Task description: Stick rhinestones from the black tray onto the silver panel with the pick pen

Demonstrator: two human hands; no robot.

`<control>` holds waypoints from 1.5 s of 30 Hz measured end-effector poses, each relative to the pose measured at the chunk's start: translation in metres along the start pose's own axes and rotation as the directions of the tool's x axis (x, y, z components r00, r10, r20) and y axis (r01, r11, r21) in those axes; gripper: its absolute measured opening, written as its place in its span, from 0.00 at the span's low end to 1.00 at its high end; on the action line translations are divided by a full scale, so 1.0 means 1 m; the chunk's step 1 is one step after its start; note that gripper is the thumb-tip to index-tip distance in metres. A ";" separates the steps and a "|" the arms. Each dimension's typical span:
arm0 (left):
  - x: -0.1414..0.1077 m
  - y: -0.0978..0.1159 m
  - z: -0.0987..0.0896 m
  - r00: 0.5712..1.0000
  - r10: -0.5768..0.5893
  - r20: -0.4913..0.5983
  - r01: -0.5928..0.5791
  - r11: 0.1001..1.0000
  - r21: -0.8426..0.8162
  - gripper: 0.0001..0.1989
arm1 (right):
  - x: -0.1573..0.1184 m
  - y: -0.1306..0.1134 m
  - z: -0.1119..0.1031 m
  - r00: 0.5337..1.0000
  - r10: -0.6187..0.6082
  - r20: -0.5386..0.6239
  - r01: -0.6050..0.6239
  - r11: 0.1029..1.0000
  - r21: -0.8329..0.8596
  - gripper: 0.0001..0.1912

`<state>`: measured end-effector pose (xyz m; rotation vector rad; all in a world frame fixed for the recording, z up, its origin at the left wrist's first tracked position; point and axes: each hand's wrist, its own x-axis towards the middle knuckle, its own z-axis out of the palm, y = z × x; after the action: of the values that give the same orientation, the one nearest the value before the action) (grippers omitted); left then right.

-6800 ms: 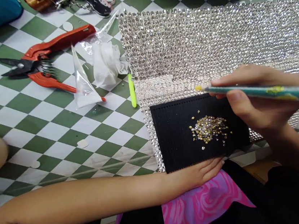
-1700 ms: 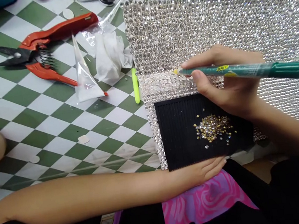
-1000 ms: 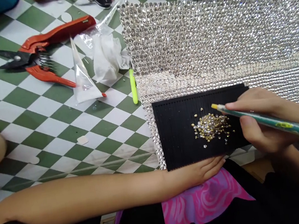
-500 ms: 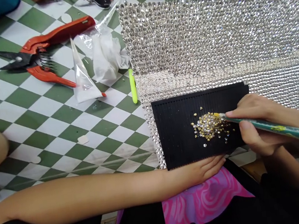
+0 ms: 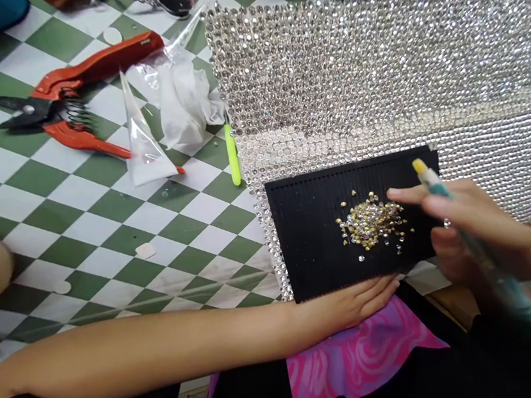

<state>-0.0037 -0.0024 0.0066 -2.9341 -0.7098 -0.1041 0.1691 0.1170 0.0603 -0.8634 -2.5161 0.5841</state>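
Observation:
My right hand (image 5: 486,223) grips a green pencil with a yellow tip (image 5: 420,166), the tip raised and the shaft smeared by motion. Its index finger points toward a pile of small rhinestones (image 5: 372,223), clear on one side and gold on the other. The stones lie on a black ridged tray (image 5: 314,244). One clear stone (image 5: 447,223) shows by the right fingers; whether they hold it I cannot tell. My left hand (image 5: 370,302) lies flat along the tray's near edge, fingers stretched out, over pink and purple swirled cloth (image 5: 364,368).
Under the tray spreads a sheet of rhinestone mesh (image 5: 374,63). To its left are red-handled cutters (image 5: 55,105), a clear plastic piping bag (image 5: 148,149), crumpled white material (image 5: 184,106) and a lime-green-handled tool (image 5: 233,158). The tabletop (image 5: 103,219) has a green-and-white diamond pattern.
The pencil tip has lifted off the pile and swung up and right, with the pencil now steeper in my right hand. My left hand stays in place.

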 end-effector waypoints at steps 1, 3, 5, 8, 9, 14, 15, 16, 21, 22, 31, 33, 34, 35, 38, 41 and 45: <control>0.000 0.001 0.000 1.000 0.004 0.012 -0.004 1.000 0.003 0.27 | -0.003 -0.003 0.002 0.997 -0.076 0.019 0.077 0.997 -0.030 0.18; 0.000 0.004 0.001 0.999 0.013 0.032 -0.013 1.000 -0.001 0.27 | -0.010 -0.009 0.008 0.967 -0.244 0.069 0.250 0.962 -0.108 0.12; 0.001 0.006 0.002 0.999 0.014 0.029 -0.014 1.000 -0.019 0.26 | -0.017 -0.010 0.012 0.939 -0.309 0.153 0.334 0.925 -0.179 0.10; 0.002 0.006 0.004 0.998 -0.024 -0.057 0.021 0.998 -0.057 0.24 | -0.026 -0.003 0.010 0.942 -0.259 0.213 0.303 0.930 -0.209 0.10; 0.002 0.006 0.004 0.994 -0.043 -0.102 0.036 0.997 -0.075 0.22 | -0.028 0.000 0.007 0.947 -0.249 0.205 0.289 0.937 -0.197 0.10; 0.000 0.000 0.004 0.948 -0.123 -0.294 0.049 0.968 -0.248 0.18 | -0.030 0.009 -0.002 0.971 -0.234 0.052 0.236 0.970 -0.054 0.11; 0.000 -0.002 0.003 0.940 -0.121 -0.320 0.031 0.962 -0.273 0.17 | -0.030 0.010 -0.002 0.977 -0.211 0.016 0.212 0.977 -0.040 0.11; 0.000 -0.005 0.000 0.930 -0.115 -0.349 0.009 0.957 -0.291 0.16 | -0.029 0.011 -0.002 0.982 -0.186 -0.010 0.186 0.982 -0.027 0.12; 0.002 -0.039 -0.019 0.852 -0.187 -0.490 0.034 0.952 -0.304 0.12 | -0.023 0.017 -0.001 0.982 -0.175 -0.065 0.178 0.982 0.054 0.22; 0.000 -0.048 -0.022 0.818 -0.235 -0.525 0.084 0.952 -0.295 0.11 | -0.022 0.019 -0.002 0.980 -0.187 -0.073 0.191 0.980 0.059 0.23; -0.023 -0.081 -0.018 0.764 -0.554 -0.330 0.287 0.750 -0.595 0.15 | -0.021 0.019 0.004 0.982 -0.173 -0.076 0.177 0.983 0.051 0.23; -0.023 -0.080 -0.017 0.797 -0.529 -0.291 0.287 0.756 -0.589 0.15 | -0.021 0.018 0.005 0.980 -0.191 -0.058 0.193 0.981 0.034 0.22; -0.023 -0.080 -0.017 0.825 -0.498 -0.268 0.291 0.780 -0.554 0.17 | -0.022 0.018 0.006 0.977 -0.208 -0.036 0.209 0.978 0.026 0.21; -0.023 -0.079 -0.017 0.855 -0.460 -0.238 0.294 0.810 -0.508 0.18 | -0.022 0.018 0.006 0.973 -0.231 -0.002 0.231 0.973 0.014 0.20; -0.024 -0.076 -0.020 0.922 -0.384 -0.056 0.334 0.858 -0.390 0.25 | -0.025 0.019 0.006 0.951 -0.286 0.116 0.292 0.955 -0.043 0.18; -0.032 -0.072 -0.023 0.919 -0.391 0.044 0.381 0.856 -0.350 0.27 | -0.029 0.021 0.005 0.943 -0.287 0.167 0.303 0.950 -0.080 0.18; -0.043 -0.069 -0.027 0.921 -0.390 0.018 0.377 0.877 -0.296 0.25 | -0.032 0.024 0.000 0.954 -0.283 0.101 0.290 0.955 -0.060 0.16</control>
<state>-0.0745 0.0353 0.0357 -3.0002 -1.3743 -0.3345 0.2039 0.1135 0.0407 -0.4897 -2.6940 0.4446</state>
